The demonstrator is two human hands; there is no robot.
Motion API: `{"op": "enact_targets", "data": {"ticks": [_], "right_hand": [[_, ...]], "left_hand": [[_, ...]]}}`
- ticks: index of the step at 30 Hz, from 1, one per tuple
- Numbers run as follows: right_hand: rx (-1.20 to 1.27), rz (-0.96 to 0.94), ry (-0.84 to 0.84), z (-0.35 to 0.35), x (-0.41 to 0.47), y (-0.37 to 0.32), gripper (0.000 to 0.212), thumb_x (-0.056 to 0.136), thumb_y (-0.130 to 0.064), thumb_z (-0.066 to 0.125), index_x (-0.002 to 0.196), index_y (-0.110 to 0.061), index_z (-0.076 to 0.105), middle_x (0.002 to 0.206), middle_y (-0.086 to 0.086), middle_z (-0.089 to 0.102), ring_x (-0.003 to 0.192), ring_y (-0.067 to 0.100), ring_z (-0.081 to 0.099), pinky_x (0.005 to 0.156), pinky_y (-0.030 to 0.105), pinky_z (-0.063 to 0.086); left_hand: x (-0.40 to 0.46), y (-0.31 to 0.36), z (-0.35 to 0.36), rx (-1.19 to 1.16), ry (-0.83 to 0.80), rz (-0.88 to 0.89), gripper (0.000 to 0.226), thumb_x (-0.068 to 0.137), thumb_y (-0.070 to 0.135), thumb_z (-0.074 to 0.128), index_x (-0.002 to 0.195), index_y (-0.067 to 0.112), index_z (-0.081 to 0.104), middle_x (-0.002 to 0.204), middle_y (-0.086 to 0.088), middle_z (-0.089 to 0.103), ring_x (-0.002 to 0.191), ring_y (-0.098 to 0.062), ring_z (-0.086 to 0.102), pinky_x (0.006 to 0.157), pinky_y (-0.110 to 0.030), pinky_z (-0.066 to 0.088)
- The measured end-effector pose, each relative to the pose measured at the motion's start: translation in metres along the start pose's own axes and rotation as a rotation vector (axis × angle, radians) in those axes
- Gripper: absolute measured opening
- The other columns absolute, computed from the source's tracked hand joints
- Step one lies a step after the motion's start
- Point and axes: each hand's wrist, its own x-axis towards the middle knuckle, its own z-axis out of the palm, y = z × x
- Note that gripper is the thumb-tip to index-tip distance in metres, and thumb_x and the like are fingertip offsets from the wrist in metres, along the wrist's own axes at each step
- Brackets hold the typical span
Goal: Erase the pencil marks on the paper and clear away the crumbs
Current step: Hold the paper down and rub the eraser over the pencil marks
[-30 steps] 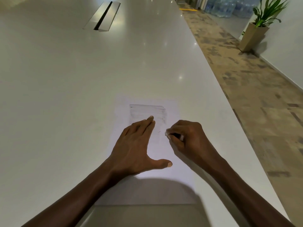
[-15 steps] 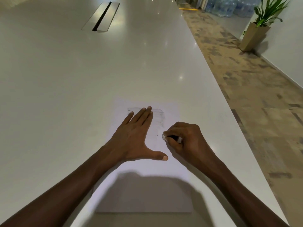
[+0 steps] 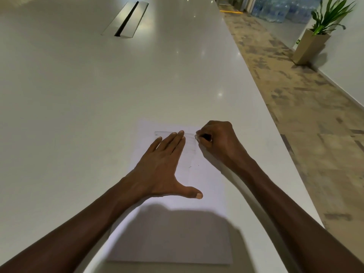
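Left hand [image 3: 159, 166] flat on paper [image 3: 206, 186]; right hand [image 3: 218, 142] pinching eraser [image 3: 197, 136] at one o'clock; hard rubbing could crease it.

Left hand [image 3: 160, 170] flat on paper [image 3: 204, 194] — right hand [image 3: 218, 142] grips eraser [image 3: 197, 137].

Glossy white table [image 3: 137, 85]; mottled floor [image 3: 295, 91] (potted plant [image 3: 323, 26] right).

White paper [image 3: 177, 233] flat near table edge, faint grey pencil marks [image 3: 190, 142] at its far end, white eraser [image 3: 196, 136] touching them
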Motion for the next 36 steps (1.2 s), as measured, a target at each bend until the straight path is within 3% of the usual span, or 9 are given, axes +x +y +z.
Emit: {"op": "enact_targets", "data": {"ticks": [8, 19, 28, 36], "right_hand": [[0.078, 0.011, -0.055, -0.01, -0.055, -0.02, 0.013, 0.079, 0.006, 0.068, 0.07, -0.002, 0.073, 0.065, 0.008, 0.07, 0.066, 0.019, 0.065, 0.061, 0.037, 0.051], [0.025, 0.045, 0.047, 0.005, 0.01, 0.005, 0.014, 0.08, 0.004, 0.067, 0.072, -0.001, 0.078, 0.072, 0.008, 0.076, 0.069, 0.019, 0.069, 0.066, 0.037, 0.057], [0.079, 0.092, 0.01, -0.007, -0.046, -0.014, 0.014, 0.081, 0.004, 0.069, 0.066, 0.004, 0.069, 0.063, 0.013, 0.068, 0.065, 0.016, 0.062, 0.062, 0.037, 0.048], [0.042, 0.104, 0.059, 0.001, -0.013, 0.001, 0.013, 0.08, 0.002, 0.07, 0.069, -0.001, 0.075, 0.068, 0.008, 0.073, 0.067, 0.014, 0.065, 0.065, 0.036, 0.053]], "left_hand": [[-0.001, -0.001, 0.0, 0.0, -0.02, 0.004, 0.145, 0.051, 0.104, 0.034, 0.154, 0.014, -0.015, 0.16, 0.003, -0.027, 0.147, -0.011, -0.021, 0.122, -0.04, -0.004], [-0.001, 0.0, -0.001, -0.006, 0.002, 0.003, 0.146, 0.05, 0.104, 0.035, 0.155, 0.013, -0.011, 0.162, 0.003, -0.021, 0.149, -0.012, -0.015, 0.122, -0.041, -0.002], [0.0, 0.0, -0.001, 0.009, -0.007, 0.002, 0.146, 0.051, 0.104, 0.035, 0.154, 0.012, -0.011, 0.161, 0.002, -0.023, 0.149, -0.013, -0.017, 0.122, -0.042, -0.001], [0.001, 0.0, 0.001, 0.005, 0.009, -0.008, 0.146, 0.051, 0.105, 0.033, 0.154, 0.013, -0.012, 0.162, 0.003, -0.022, 0.149, -0.013, -0.016, 0.122, -0.042, -0.002]]}}
